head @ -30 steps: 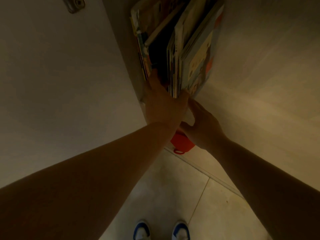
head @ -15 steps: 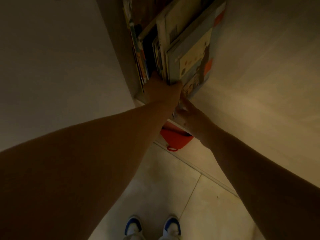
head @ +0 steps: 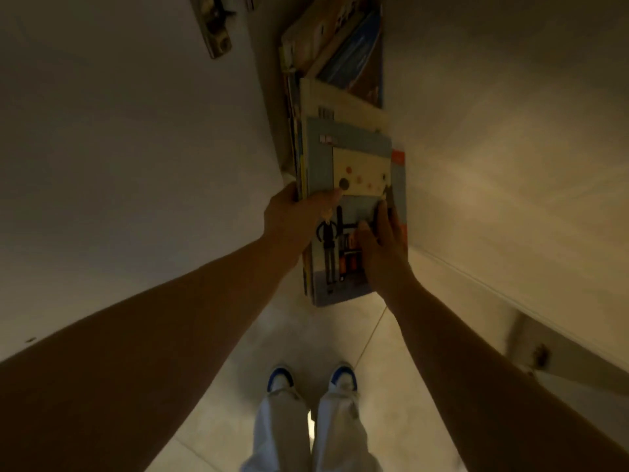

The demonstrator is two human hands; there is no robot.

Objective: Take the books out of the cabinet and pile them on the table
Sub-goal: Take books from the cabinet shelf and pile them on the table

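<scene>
Overhead, left grip [head: 292, 216] clasping book stack [head: 354, 185] edge, right grip [head: 383, 247] pinching its cover

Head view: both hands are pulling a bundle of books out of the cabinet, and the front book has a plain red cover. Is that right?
Not quite. In the head view the left hand and right hand do hold the bundle of books, but the front book is light blue with a cream panel of coloured dots, not plain red.
</scene>
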